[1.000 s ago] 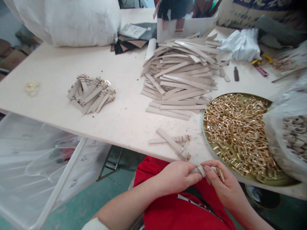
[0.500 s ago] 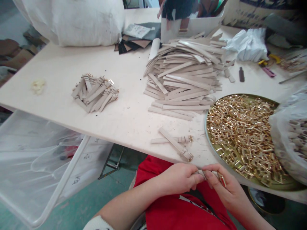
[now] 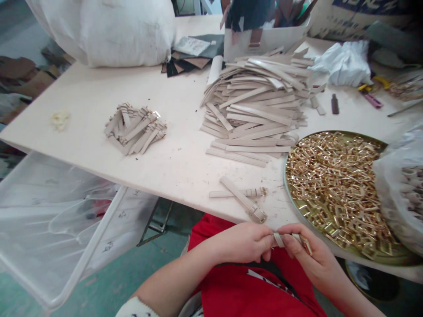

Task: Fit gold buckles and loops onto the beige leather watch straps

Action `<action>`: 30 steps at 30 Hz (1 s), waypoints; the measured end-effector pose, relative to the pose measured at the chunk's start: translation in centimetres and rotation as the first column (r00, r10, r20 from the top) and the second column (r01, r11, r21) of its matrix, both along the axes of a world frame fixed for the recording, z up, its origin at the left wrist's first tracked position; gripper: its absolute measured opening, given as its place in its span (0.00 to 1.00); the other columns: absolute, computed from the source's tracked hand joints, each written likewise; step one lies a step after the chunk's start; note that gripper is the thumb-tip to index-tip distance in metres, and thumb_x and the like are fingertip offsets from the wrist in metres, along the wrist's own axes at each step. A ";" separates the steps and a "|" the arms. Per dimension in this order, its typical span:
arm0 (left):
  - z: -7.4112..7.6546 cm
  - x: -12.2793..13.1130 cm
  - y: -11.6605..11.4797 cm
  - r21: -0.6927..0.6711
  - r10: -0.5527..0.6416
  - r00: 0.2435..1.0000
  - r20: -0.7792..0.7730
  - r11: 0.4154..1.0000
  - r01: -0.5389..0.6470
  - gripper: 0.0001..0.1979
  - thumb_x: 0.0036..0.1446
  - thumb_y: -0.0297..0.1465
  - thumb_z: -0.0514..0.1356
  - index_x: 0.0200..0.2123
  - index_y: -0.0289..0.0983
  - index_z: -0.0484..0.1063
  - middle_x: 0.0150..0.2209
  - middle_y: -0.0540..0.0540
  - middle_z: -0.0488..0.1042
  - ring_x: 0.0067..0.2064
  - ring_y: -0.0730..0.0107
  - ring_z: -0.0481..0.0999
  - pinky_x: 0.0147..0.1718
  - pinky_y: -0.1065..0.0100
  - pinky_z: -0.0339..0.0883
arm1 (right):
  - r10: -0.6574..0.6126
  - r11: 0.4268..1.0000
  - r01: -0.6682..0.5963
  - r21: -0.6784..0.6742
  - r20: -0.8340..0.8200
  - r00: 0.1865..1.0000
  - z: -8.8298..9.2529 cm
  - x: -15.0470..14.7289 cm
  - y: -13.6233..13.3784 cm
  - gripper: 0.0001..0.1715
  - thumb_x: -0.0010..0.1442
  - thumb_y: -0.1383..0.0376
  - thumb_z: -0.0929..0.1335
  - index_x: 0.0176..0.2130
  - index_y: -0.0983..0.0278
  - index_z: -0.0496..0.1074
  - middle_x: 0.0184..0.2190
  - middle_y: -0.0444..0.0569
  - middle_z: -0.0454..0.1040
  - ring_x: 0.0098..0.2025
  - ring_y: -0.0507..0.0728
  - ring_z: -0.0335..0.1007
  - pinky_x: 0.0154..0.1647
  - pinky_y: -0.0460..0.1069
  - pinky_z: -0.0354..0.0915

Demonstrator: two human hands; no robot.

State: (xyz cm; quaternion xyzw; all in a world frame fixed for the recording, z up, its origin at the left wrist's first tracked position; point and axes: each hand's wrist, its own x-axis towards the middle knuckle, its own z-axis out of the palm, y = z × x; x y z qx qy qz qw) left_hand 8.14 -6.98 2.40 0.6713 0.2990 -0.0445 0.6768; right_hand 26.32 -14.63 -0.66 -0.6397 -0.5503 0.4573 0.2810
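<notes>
Below the table's front edge, my left hand (image 3: 246, 241) and my right hand (image 3: 306, 252) meet, both pinched on one beige strap (image 3: 278, 239). A gold buckle (image 3: 304, 243) shows between my right fingers. Two finished straps with buckles (image 3: 243, 201) lie crossed on the table just above my hands. A round tray (image 3: 343, 252) full of gold buckles sits to the right of them. A big stack of loose beige straps (image 3: 254, 103) lies behind, and a smaller heap of buckled straps (image 3: 135, 129) lies to the left.
A clear plastic bag of small beige loops (image 3: 401, 189) overlaps the tray's right side. A large white sack (image 3: 105, 28), a cardboard box (image 3: 264, 37), crumpled white plastic (image 3: 345, 64) and small tools (image 3: 372, 92) stand at the back. A clear plastic-lined bin (image 3: 56, 229) sits below the table's left edge.
My hands stay together on the strap, with only small finger shifts. The view has drifted slightly, so everything sits a little further right in the picture.
</notes>
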 end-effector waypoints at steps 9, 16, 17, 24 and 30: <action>-0.4 1.0 -0.7 0.059 0.092 0.996 -0.011 0.994 -0.091 0.17 0.60 0.35 0.42 0.24 0.34 0.62 0.21 0.53 0.63 0.24 0.79 0.62 0.25 0.77 0.55 | -0.104 0.994 0.103 -0.022 -0.083 0.991 0.9 -0.2 -0.8 0.13 0.59 0.56 0.62 0.38 0.62 0.67 0.19 0.42 0.67 0.21 0.51 0.63 0.21 0.44 0.62; -0.7 0.8 -1.2 0.008 0.182 0.982 -0.048 0.983 -0.182 0.15 0.56 0.40 0.50 0.35 0.34 0.66 0.27 0.51 0.70 0.25 0.77 0.67 0.24 0.76 0.57 | -0.130 0.989 0.129 0.072 0.017 0.991 0.4 -0.7 -0.3 0.14 0.58 0.56 0.62 0.37 0.62 0.68 0.25 0.47 0.71 0.27 0.54 0.68 0.27 0.46 0.65; -0.8 0.9 -1.4 -0.004 0.184 0.981 -0.057 0.983 -0.184 0.15 0.56 0.40 0.49 0.34 0.34 0.66 0.26 0.51 0.70 0.25 0.77 0.67 0.24 0.76 0.58 | -0.113 0.990 0.110 0.090 0.030 0.993 0.5 -0.7 -0.3 0.13 0.58 0.56 0.62 0.37 0.62 0.68 0.26 0.47 0.72 0.28 0.54 0.69 0.28 0.47 0.66; -0.9 1.2 -1.6 0.047 0.182 0.982 -0.046 0.983 -0.179 0.13 0.57 0.37 0.48 0.32 0.35 0.67 0.25 0.52 0.70 0.24 0.77 0.68 0.24 0.76 0.58 | -0.044 0.992 0.034 0.118 0.087 0.995 0.1 -0.7 -0.4 0.12 0.59 0.58 0.60 0.38 0.62 0.67 0.29 0.48 0.74 0.30 0.55 0.71 0.31 0.47 0.67; -0.5 0.3 -0.7 0.213 0.145 0.985 -0.097 0.969 -0.122 0.15 0.57 0.39 0.49 0.31 0.35 0.68 0.28 0.48 0.72 0.30 0.71 0.71 0.28 0.73 0.60 | 0.009 0.992 -0.027 0.121 0.142 0.990 -0.3 0.2 -0.4 0.16 0.62 0.58 0.57 0.44 0.62 0.65 0.30 0.49 0.74 0.29 0.55 0.70 0.29 0.47 0.66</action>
